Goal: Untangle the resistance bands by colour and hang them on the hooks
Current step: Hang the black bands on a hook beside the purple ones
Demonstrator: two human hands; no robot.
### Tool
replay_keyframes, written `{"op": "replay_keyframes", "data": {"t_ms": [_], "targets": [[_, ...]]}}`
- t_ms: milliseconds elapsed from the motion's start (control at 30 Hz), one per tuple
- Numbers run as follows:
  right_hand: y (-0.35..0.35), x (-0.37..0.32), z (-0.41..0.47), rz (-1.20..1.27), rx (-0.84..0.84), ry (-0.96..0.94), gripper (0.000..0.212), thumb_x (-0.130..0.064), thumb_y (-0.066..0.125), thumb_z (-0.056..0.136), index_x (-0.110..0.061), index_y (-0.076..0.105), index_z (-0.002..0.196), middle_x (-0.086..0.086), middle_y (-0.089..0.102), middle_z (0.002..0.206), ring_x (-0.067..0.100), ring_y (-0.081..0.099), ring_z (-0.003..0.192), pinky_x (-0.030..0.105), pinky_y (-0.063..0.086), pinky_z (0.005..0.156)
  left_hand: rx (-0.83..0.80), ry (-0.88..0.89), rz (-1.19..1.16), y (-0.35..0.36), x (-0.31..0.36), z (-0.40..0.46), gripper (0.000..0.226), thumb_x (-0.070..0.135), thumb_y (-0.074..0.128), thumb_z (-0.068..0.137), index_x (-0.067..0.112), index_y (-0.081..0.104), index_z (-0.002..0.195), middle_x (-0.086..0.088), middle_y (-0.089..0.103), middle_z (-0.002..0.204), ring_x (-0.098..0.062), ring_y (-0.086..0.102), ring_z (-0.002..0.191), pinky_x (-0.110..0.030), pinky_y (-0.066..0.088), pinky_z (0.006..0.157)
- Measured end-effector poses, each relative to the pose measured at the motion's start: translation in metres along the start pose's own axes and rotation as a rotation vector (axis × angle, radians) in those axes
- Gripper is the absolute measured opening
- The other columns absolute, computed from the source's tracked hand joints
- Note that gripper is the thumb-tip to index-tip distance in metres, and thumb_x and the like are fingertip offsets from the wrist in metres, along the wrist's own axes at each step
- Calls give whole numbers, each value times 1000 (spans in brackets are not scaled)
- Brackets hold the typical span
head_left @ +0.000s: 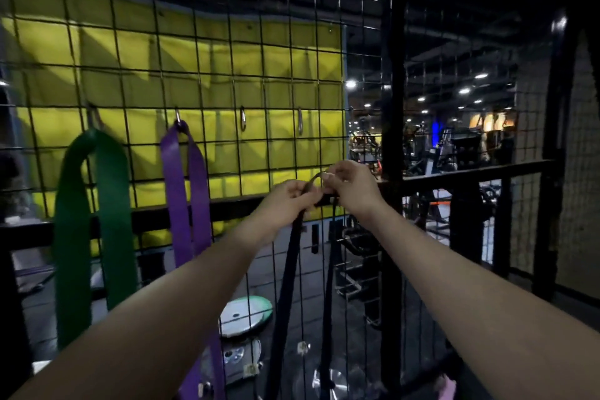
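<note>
No writing or label is readable anywhere from my head camera. A black wire grid [227,75] fills the view ahead, with a yellow sheet [146,52] behind it. Beyond the grid at 2 o'clock are dim gym machines [454,153]; weight plates [246,315] lie on the floor at 6 o'clock.

A green band [112,204] hangs from a hook [92,115] at 9 o'clock. Just beside it, a purple band [177,191] hangs from the next hook [178,117]. Two more hooks [243,118] at 12 o'clock are bare.

My left hand [289,201] and right hand [352,187] are close together in front of the grid, each pinching the top loop of a black band [287,269]. The band is narrow and dark; its two strands drop straight down between my forearms.
</note>
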State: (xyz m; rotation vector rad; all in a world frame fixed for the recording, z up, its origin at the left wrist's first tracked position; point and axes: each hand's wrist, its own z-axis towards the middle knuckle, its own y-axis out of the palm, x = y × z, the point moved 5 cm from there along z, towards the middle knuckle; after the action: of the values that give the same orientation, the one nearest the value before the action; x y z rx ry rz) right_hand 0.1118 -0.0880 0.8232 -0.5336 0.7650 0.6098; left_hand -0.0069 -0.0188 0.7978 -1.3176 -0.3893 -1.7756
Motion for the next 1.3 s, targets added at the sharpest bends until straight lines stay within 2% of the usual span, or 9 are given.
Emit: {"op": "replay_keyframes", "data": {"t_ms": [167,300,467,667,800,933,1100,1200,1300], "targets": [[32,-15,35,98,-69,-3,14,-11,63,87,0,61,95,3,59,72,15,58,66,29,48,63,135,103,-70,-48,19,38,11,14,59,89,14,62,78,-4,51,67,-13,47,60,-25,41,59],[57,-25,65,172,-135,24,6,-10,66,84,-8,62,81,6,59,71,17,56,68,23,47,60,169,204,13,-88,32,66,2,7,61,87,6,62,88,-5,55,67,-1,56,49,-14,47,51],[81,-42,94,229,-228,-4,11,-11,62,87,-3,63,93,11,62,80,14,58,63,16,48,52,265,355,222,-131,49,88,15,13,69,81,9,71,95,-5,67,81,-8,60,69,-26,51,76],[102,-47,128,182,-330,-9,7,-15,59,89,-10,64,89,7,65,83,13,62,71,27,47,70,359,425,304,-159,57,110,25,17,75,75,11,72,99,0,70,89,6,60,71,3,42,59],[112,-50,153,170,-245,-16,27,-16,51,95,4,61,109,15,62,93,22,60,84,34,53,83,429,421,371,-168,60,116,26,20,75,73,13,73,98,7,67,89,2,60,80,1,43,63],[127,-56,177,0,-174,-78,21,-8,53,93,7,64,101,16,62,87,17,59,67,18,48,55,439,409,405,-170,61,119,21,17,77,72,12,71,92,5,69,83,-4,65,81,-17,51,74],[147,-58,198,46,-161,-16,15,-17,65,85,-3,69,80,16,64,78,31,63,79,45,54,81,475,365,482,-175,68,129,22,16,79,70,8,67,86,-3,70,77,-11,65,73,-24,52,69],[157,-53,202,126,-171,66,18,-14,70,81,-7,60,68,14,62,73,29,63,73,44,56,81,501,375,498,-177,66,129,16,15,79,69,13,66,77,1,67,72,-9,63,69,-21,50,64],[160,-51,201,174,-151,106,16,-14,74,77,-1,64,77,18,68,81,32,70,81,45,57,82,483,382,520,-177,64,129,15,14,78,70,17,65,74,4,66,70,-7,63,68,-21,49,65]]}}
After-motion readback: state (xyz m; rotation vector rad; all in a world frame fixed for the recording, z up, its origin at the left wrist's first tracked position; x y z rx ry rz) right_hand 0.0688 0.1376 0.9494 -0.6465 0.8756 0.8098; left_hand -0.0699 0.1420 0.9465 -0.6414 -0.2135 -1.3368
